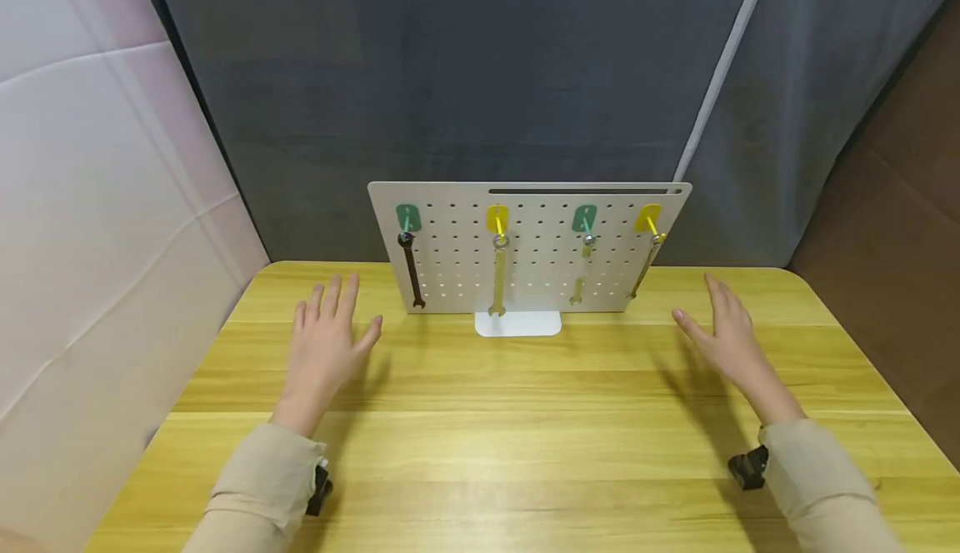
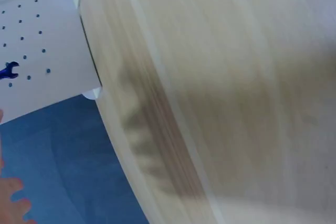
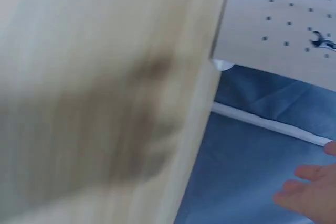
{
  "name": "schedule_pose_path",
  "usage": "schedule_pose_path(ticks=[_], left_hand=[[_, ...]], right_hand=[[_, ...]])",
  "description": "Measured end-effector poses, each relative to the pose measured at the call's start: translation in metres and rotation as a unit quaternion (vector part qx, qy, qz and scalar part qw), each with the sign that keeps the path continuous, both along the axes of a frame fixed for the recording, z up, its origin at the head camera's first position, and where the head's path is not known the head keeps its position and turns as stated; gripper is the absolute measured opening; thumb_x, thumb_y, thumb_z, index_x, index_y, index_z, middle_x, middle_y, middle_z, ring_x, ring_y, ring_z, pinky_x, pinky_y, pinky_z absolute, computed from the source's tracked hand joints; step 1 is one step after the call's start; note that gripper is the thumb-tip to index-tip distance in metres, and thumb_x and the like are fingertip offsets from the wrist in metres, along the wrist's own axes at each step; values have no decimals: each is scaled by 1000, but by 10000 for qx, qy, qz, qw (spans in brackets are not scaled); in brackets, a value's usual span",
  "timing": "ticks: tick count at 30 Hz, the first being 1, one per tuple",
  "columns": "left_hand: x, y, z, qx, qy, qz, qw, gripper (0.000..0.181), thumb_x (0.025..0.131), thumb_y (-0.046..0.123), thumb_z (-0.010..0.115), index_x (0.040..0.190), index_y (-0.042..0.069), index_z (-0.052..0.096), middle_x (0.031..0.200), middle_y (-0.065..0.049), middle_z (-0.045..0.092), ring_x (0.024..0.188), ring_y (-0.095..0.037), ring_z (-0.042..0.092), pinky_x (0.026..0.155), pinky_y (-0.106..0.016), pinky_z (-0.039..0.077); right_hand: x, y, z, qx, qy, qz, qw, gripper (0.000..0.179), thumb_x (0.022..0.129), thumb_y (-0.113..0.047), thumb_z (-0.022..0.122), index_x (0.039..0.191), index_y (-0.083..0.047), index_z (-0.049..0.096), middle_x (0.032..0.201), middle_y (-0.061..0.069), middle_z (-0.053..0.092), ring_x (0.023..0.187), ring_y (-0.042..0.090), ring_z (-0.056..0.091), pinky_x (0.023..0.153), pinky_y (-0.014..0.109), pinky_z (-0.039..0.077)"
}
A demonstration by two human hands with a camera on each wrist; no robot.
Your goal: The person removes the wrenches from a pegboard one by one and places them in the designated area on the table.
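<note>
My left hand (image 1: 324,351) is held over the table to the left of a white pegboard (image 1: 457,274), fingers spread and holding nothing. On the right side my right hand (image 1: 731,343) is likewise empty, its fingers extended and thumb apart. Wrenches hang from hooks on the board: a dark wrench (image 1: 413,271) nearest the left hand, two silvery ones, a wrench (image 1: 498,280) and another wrench (image 1: 577,285), in the middle, and a slanted wrench (image 1: 645,270) nearest the right hand. Fingertips of the left hand (image 2: 11,200) and right hand (image 3: 312,190) show in their wrist views.
Green hooks (image 1: 408,217) and yellow hooks (image 1: 497,218) alternate along the board. Its white base (image 1: 517,325) stands on the wooden table (image 1: 480,436) near the back edge. Behind hangs a dark grey curtain (image 1: 487,70); a white cloth (image 1: 97,203) is at left, a brown panel (image 1: 900,203) at right.
</note>
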State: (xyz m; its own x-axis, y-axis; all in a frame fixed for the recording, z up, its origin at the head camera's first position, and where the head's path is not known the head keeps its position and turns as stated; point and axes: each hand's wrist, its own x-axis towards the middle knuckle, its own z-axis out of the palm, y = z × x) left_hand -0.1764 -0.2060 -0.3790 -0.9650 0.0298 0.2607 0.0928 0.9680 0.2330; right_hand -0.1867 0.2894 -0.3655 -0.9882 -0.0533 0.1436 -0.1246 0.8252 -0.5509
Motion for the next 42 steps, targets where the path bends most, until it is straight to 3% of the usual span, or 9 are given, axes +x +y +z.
schedule_pose_path(ticks=[5, 10, 13, 16, 18, 25, 30, 37, 42], left_hand=[[-2, 9, 3, 286, 802, -190, 9962, 61, 96, 36, 49, 145, 1, 35, 146, -23, 41, 135, -43, 34, 114, -58, 25], [-2, 21, 7, 1064, 1477, -394, 9825, 51, 93, 23, 57, 136, -2, 46, 137, -23, 52, 127, -42, 45, 111, -58, 31], [-3, 29, 8, 1721, 1710, -470, 9690, 48, 91, 17, 61, 133, -4, 50, 131, -25, 56, 122, -43, 50, 108, -57, 36], [-4, 36, 10, 2467, 1534, -462, 9558, 45, 92, 15, 60, 131, -5, 50, 129, -25, 56, 121, -41, 51, 107, -55, 38], [-4, 41, 12, 2971, 1241, -409, 9459, 45, 93, 14, 59, 133, -5, 48, 130, -25, 55, 122, -40, 50, 107, -53, 39], [-8, 55, 15, 4300, 606, -181, 9006, 44, 94, 9, 57, 135, -4, 45, 131, -24, 54, 124, -35, 51, 109, -46, 41], [-10, 61, 14, 4876, 433, -40, 8720, 43, 94, 9, 58, 134, -3, 46, 131, -22, 54, 124, -32, 52, 109, -42, 42], [-13, 64, 9, 5055, 228, -101, 8624, 44, 95, 11, 57, 136, -2, 44, 134, -22, 52, 126, -32, 50, 111, -42, 40], [-15, 66, 7, 5086, 152, -127, 8608, 44, 95, 9, 56, 136, -1, 45, 135, -22, 52, 126, -33, 50, 111, -42, 40]], right_hand=[[-5, -4, 22, -610, -27, -21, 9981, 80, 98, -38, 51, 152, 2, 6, 152, 35, 17, 136, 56, 22, 106, 69, 27], [-12, -9, 44, -1262, 116, -182, 9918, 72, 98, -35, 53, 150, 1, 19, 150, 31, 30, 134, 50, 34, 105, 63, 35], [-17, -12, 56, -1391, 364, -367, 9889, 65, 97, -36, 53, 147, -1, 30, 144, 28, 42, 127, 31, 50, 103, 39, 48], [-22, -17, 67, -1508, 683, -538, 9847, 58, 95, -35, 56, 142, -3, 41, 135, 17, 53, 107, 0, 54, 87, 8, 46], [-26, -20, 74, -1650, 843, -631, 9806, 54, 95, -33, 58, 138, -4, 46, 128, 9, 57, 96, -13, 47, 78, -1, 41], [-38, -30, 93, -1909, 939, -922, 9727, 48, 93, -29, 61, 135, -8, 49, 116, -7, 58, 94, -11, 49, 82, 3, 44], [-48, -38, 98, -2034, 953, -880, 9705, 49, 92, -25, 64, 136, -8, 49, 111, -13, 57, 94, -9, 51, 85, 8, 48], [-57, -47, 100, -1972, 910, -941, 9716, 50, 91, -29, 64, 133, -6, 51, 108, -12, 57, 91, -11, 49, 84, 11, 47], [-59, -47, 99, -2057, 990, -1070, 9677, 37, 90, -27, 65, 119, -6, 57, 88, -25, 53, 85, -10, 48, 75, 9, 43]])
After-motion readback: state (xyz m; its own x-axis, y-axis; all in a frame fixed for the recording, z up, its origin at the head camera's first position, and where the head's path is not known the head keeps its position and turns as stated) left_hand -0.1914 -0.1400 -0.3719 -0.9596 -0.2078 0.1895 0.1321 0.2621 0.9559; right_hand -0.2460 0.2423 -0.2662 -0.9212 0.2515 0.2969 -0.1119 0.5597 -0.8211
